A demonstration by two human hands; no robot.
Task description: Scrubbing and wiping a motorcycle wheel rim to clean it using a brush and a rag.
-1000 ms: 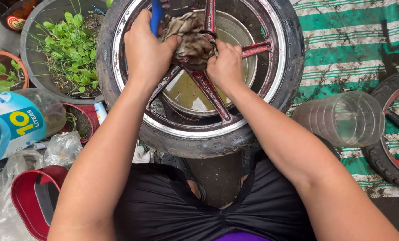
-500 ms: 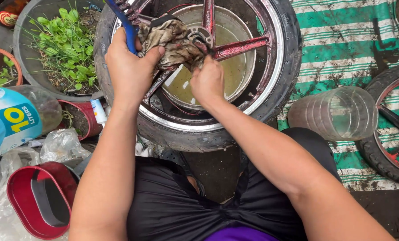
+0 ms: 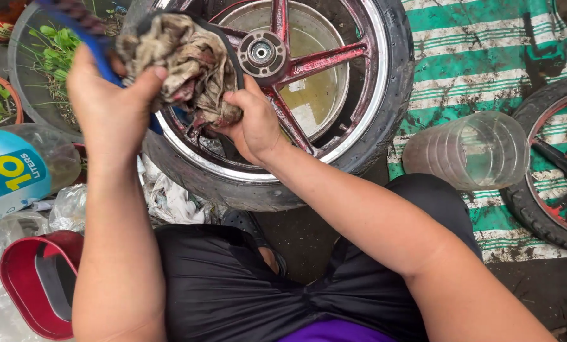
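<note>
A motorcycle wheel (image 3: 385,95) with a black tyre and red spokes lies flat over a basin of murky water (image 3: 315,82). My left hand (image 3: 109,104) grips a blue brush handle (image 3: 84,31) and pinches the upper part of a dirty brownish rag (image 3: 182,60). My right hand (image 3: 255,123) clutches the rag's lower end against a red spoke, just below the hub (image 3: 262,52). The rag is lifted off the left side of the rim.
A clear plastic jug (image 3: 467,149) lies on a green-striped mat (image 3: 480,44) at right, beside a second wheel (image 3: 556,171). At left are a pot of green plants (image 3: 49,57), a large water bottle (image 3: 14,174) and a red cap (image 3: 36,285).
Both hands have pulled the rag and brush down and to the left, off the hub, which now shows. The view has shifted so the wheel sits further right.
</note>
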